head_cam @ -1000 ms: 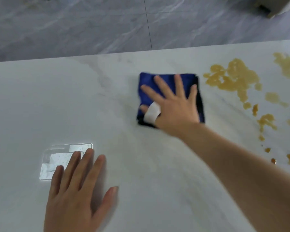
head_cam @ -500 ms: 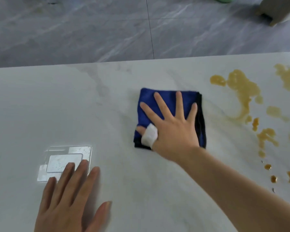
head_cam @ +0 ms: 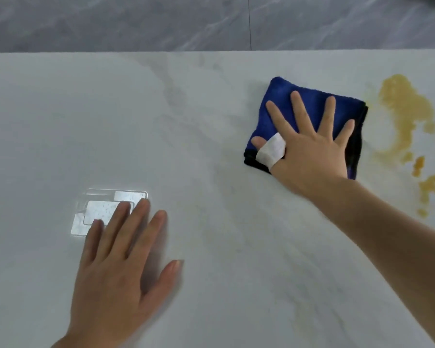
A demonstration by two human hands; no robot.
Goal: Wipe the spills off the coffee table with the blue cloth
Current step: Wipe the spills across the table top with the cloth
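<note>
The pale marble coffee table (head_cam: 186, 121) bears a folded blue cloth (head_cam: 309, 101) just beside amber spills (head_cam: 402, 106).

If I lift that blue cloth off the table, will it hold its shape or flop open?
The blue cloth will likely flop: it looks like soft pile fabric, folded in layers that show along its right edge. Those layers may fall open unless pinched together. Pushed flat under the right hand, it should probably slide easily on the smooth coffee table.

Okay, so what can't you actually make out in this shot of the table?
- Head view: the spill runs off the right edge, so its full extent is unknown.
- The cloth is partly covered by the right hand; any stain beneath cannot be seen.
- The left hand hides part of a bright reflection on the table.
- What the white wrap on the thumb is.
</note>
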